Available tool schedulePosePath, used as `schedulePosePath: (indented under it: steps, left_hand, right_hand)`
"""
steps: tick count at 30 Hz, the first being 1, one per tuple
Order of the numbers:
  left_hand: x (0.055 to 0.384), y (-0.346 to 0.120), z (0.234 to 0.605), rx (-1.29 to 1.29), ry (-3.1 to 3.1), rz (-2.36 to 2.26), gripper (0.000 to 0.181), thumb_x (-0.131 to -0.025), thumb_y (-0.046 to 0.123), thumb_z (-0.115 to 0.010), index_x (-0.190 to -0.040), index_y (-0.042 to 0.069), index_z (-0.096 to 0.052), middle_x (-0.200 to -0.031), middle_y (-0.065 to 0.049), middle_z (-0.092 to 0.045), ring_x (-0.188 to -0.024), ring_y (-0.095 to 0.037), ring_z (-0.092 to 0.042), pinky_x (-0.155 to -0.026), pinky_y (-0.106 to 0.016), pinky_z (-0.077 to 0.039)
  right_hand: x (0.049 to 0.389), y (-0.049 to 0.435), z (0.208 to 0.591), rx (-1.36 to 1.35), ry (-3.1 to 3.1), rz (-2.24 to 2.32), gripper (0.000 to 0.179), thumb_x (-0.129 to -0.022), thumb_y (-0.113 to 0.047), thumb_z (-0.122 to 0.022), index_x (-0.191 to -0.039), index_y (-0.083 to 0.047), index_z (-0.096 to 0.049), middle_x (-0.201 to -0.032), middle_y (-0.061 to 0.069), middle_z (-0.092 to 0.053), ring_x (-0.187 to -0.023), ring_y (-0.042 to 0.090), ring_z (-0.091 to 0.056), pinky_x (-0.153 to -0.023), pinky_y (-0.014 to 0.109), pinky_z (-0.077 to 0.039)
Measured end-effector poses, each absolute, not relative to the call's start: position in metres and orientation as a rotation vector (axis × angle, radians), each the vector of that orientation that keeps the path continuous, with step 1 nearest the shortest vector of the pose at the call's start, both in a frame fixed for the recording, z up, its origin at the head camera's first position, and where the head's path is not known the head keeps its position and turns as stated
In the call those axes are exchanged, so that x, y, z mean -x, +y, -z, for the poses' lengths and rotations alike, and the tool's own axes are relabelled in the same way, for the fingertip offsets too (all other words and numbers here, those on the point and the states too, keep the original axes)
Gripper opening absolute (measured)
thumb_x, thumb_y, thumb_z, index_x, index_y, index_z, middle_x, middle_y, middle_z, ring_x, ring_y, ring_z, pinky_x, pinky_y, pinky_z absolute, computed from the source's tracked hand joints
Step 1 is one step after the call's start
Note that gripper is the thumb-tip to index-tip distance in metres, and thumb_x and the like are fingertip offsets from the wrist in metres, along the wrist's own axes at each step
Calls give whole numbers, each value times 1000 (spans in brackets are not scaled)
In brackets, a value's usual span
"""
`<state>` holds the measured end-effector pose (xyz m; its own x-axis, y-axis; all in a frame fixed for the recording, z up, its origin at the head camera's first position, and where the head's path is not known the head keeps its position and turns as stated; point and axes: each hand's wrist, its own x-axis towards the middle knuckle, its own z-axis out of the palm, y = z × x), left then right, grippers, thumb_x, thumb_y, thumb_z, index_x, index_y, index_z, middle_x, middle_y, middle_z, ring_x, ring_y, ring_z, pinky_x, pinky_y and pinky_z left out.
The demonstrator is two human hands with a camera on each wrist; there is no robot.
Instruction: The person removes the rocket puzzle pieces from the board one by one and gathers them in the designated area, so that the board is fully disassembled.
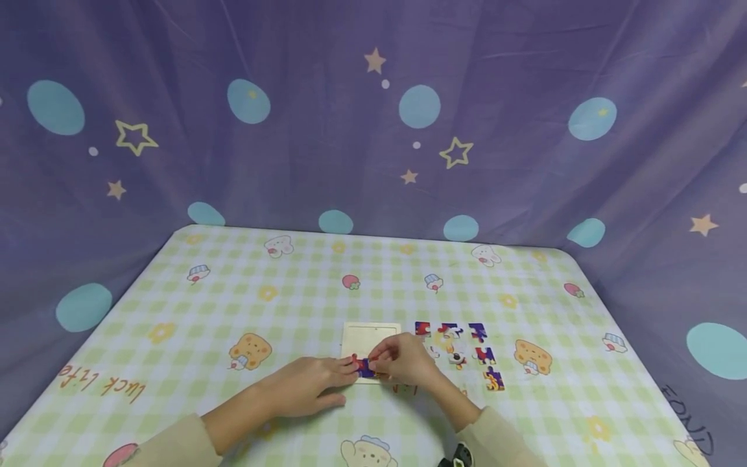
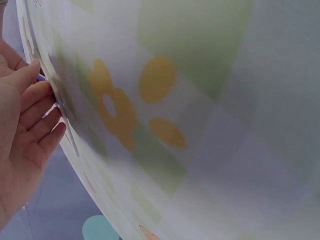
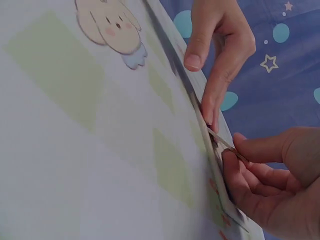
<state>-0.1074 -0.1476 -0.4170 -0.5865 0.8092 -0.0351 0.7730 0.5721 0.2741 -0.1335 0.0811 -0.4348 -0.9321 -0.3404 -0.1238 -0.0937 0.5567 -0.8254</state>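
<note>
A pale wooden puzzle tray [image 1: 371, 325] lies on the table, with red, purple and yellow jigsaw pieces [image 1: 364, 368] along its near side. My left hand [image 1: 306, 387] reaches in from the left, its fairly straight fingertips touching the piece at the tray's near left. Between the thumb and fingers of my right hand [image 1: 406, 359] a thin jigsaw piece [image 3: 226, 143] is pinched. That piece is tilted, with one edge down at the tray beside the left fingertips, as the right wrist view shows. The right fingers hide part of the tray's right side.
Several loose jigsaw pieces [image 1: 485, 355] lie spread to the right of the tray, some partly behind the right hand. A green checked cloth [image 1: 303, 292] with printed figures covers the table. Behind it hangs a purple curtain [image 1: 338, 149].
</note>
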Motion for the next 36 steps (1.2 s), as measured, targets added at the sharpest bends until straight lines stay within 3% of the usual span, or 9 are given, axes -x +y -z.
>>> schedulePosePath:
  steps: [15, 29, 36]
  left_hand:
    - [108, -148, 420, -1352, 2655, -380, 42, -95, 33, -57, -131, 11, -59, -139, -4, -57, -130, -21, -55, -105, -40, -49]
    - [109, -149, 423, -1365, 2665, -357, 41, -96, 33, -56, -131, 12, -59, -138, -3, -57, -130, -21, -55, -106, -40, -49]
    - [108, -149, 422, -1363, 2664, -377, 41, -96, 32, -56, -131, 12, -59, -138, -3, -58, -130, -21, -55, -105, -40, -49]
  right_hand:
    - [131, 89, 431, 344, 2480, 1434, 8, -80, -9, -76, -86, -3, -74, -73, 8, -72, -58, 7, -63, -52, 19, -53]
    - [130, 109, 431, 219, 2520, 1463, 12, -79, -13, -78, -87, -6, -75, -77, 5, -73, -64, 7, -63, -58, 20, -54]
    - [125, 128, 430, 179, 2521, 1482, 12, -78, -11, -78, -87, -4, -74, -78, 6, -72, -64, 9, -62, -54, 18, -51]
